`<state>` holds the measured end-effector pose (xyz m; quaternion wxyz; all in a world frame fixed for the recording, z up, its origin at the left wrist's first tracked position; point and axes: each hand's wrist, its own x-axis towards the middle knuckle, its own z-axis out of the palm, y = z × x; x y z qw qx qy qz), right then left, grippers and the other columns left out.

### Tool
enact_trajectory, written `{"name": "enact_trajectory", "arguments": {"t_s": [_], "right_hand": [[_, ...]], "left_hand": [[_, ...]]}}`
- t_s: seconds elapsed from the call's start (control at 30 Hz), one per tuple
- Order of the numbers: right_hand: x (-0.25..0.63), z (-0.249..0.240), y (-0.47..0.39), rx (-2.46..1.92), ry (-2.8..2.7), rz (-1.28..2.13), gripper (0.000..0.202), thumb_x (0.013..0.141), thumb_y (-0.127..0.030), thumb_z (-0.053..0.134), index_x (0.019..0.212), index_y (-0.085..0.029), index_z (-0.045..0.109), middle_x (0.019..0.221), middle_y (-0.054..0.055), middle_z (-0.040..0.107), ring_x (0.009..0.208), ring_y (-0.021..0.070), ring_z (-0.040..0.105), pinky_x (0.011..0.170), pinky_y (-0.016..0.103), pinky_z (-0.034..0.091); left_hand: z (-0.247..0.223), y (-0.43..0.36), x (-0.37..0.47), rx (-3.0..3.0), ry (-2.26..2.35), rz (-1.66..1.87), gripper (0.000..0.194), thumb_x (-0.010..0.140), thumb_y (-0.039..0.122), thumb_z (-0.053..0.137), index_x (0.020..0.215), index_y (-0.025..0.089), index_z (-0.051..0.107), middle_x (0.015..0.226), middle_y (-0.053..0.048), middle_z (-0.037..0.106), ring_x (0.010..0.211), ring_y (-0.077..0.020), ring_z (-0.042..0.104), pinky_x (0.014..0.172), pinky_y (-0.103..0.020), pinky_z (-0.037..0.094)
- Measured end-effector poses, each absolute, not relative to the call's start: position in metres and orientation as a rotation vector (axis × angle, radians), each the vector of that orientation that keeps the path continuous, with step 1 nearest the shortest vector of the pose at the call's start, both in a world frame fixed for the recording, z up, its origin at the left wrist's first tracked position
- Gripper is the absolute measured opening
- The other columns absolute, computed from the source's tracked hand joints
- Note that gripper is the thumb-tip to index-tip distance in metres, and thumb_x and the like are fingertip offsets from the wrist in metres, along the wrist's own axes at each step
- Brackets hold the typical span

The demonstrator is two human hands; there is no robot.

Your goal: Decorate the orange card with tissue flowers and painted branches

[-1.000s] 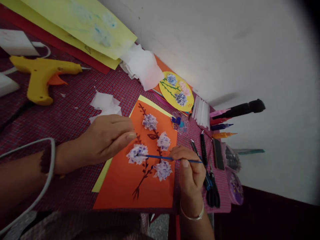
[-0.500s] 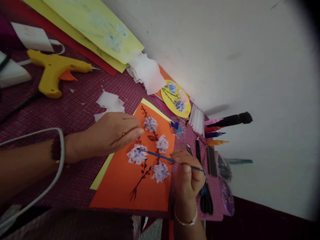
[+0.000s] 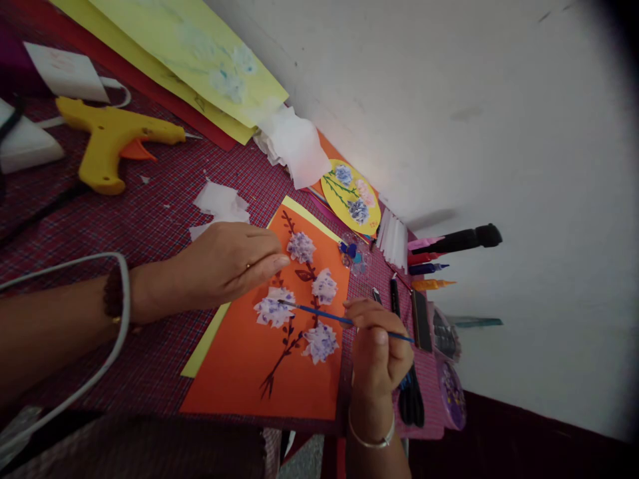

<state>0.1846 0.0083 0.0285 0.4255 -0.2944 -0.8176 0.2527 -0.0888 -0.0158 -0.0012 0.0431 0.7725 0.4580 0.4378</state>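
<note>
A thin blue paintbrush (image 3: 324, 314) is pinched in my right hand (image 3: 382, 342), its dark tip over a white and purple tissue paper flower (image 3: 272, 308). Whether the bristles touch the flower, I cannot tell. Several such flowers sit along a dark painted branch on an orange sheet of paper (image 3: 239, 379), which overlaps a yellow sheet (image 3: 207, 346). My left hand (image 3: 239, 259) is closed, fingers curled together, over the orange sheet's left edge near the upper flower. Anything inside those fingers is hidden.
A yellow glue gun (image 3: 112, 136) lies at the upper left. White tissue pieces (image 3: 222, 203) are beside my left hand. A white cable (image 3: 122, 293) crosses my left wrist. At right are a small paint palette (image 3: 355, 256), upright markers (image 3: 429, 269) and black-handled scissors (image 3: 412, 402). A wall rises behind.
The paintbrush and my right hand have shifted slightly right, drawing the tip across the flower towards its right side. My left hand stays almost where it was.
</note>
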Motion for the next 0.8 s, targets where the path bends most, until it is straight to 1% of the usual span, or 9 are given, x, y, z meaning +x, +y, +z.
{"name": "enact_trajectory", "arguments": {"t_s": [0.1,0.27,0.37,0.5,0.6,0.7,0.8], "right_hand": [[0.183,0.028,0.007,-0.695,-1.887,0.656,0.024,0.102,-0.025,0.043,0.092,-0.025,0.066,0.074,0.001,0.062,0.072,0.0203,0.064,0.074,0.044,0.056],[0.182,0.022,0.009,-0.720,-2.023,0.696,0.023,0.101,-0.024,0.047,0.096,-0.025,0.069,0.079,0.003,0.068,0.081,0.0217,0.067,0.076,0.042,0.056],[0.185,0.019,0.012,-0.695,-1.998,0.736,0.023,0.101,-0.026,0.047,0.094,-0.025,0.068,0.076,0.002,0.067,0.080,0.0211,0.067,0.078,0.042,0.056],[0.188,0.019,0.016,-0.668,-1.880,0.740,0.024,0.102,-0.023,0.045,0.095,-0.025,0.067,0.078,0.001,0.067,0.076,0.0185,0.066,0.074,0.037,0.055],[0.187,0.020,0.016,-0.687,-1.992,0.736,0.023,0.102,-0.021,0.046,0.099,-0.024,0.068,0.083,0.002,0.070,0.076,0.0174,0.067,0.070,0.034,0.054],[0.187,0.022,0.015,-0.684,-2.096,0.742,0.023,0.101,-0.023,0.047,0.093,-0.023,0.068,0.078,0.002,0.070,0.077,0.0185,0.068,0.073,0.035,0.054],[0.189,0.022,0.015,-0.669,-1.966,0.715,0.025,0.102,-0.025,0.045,0.089,-0.023,0.067,0.075,0.001,0.068,0.072,0.0170,0.067,0.071,0.033,0.053]], "left_hand": [[0.000,-0.016,-0.089,2.372,1.390,1.312,0.039,0.107,0.031,0.032,0.072,0.021,0.046,0.064,0.003,0.047,0.061,-0.0143,0.045,0.061,-0.028,0.034],[0.004,-0.017,-0.092,2.373,1.390,1.308,0.036,0.106,0.028,0.034,0.071,0.022,0.041,0.063,0.004,0.044,0.058,-0.0129,0.043,0.059,-0.027,0.032],[0.006,-0.017,-0.093,2.353,1.406,1.301,0.036,0.106,0.027,0.033,0.071,0.023,0.039,0.062,0.005,0.041,0.056,-0.0123,0.040,0.058,-0.027,0.031],[0.007,-0.015,-0.095,2.250,1.500,1.260,0.037,0.105,0.029,0.034,0.068,0.023,0.035,0.060,0.006,0.037,0.055,-0.0120,0.036,0.056,-0.028,0.028],[0.006,-0.014,-0.097,2.169,1.556,1.218,0.037,0.103,0.030,0.036,0.067,0.023,0.034,0.060,0.006,0.036,0.055,-0.0119,0.035,0.057,-0.028,0.027],[0.006,-0.014,-0.099,2.122,1.590,1.209,0.037,0.102,0.031,0.037,0.066,0.023,0.033,0.060,0.005,0.037,0.055,-0.0121,0.036,0.057,-0.029,0.027],[0.007,-0.014,-0.101,2.107,1.624,1.224,0.037,0.100,0.033,0.037,0.065,0.024,0.034,0.059,0.005,0.039,0.054,-0.0130,0.039,0.056,-0.030,0.028]]}}
